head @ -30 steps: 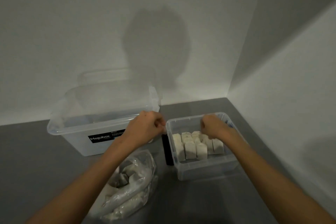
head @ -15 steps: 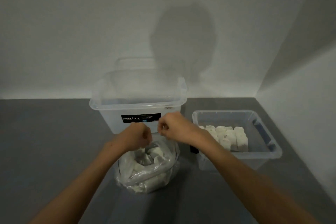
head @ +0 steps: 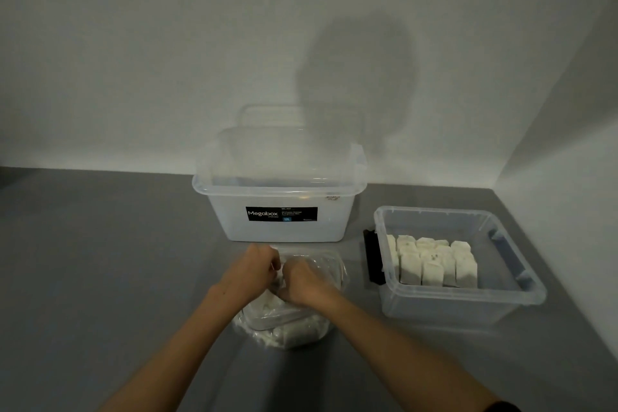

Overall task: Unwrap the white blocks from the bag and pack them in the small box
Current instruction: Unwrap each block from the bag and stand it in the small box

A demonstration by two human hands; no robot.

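Standing white blocks [head: 433, 264] line the small box [head: 468, 297]; more fill the bag [head: 294, 331].

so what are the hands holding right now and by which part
The left hand and right hand both grip the plastic bag at its top.

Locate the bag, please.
Head view, centre: the bag lies in front of the Megabox, left of the small box, gripped by the left hand and right hand.
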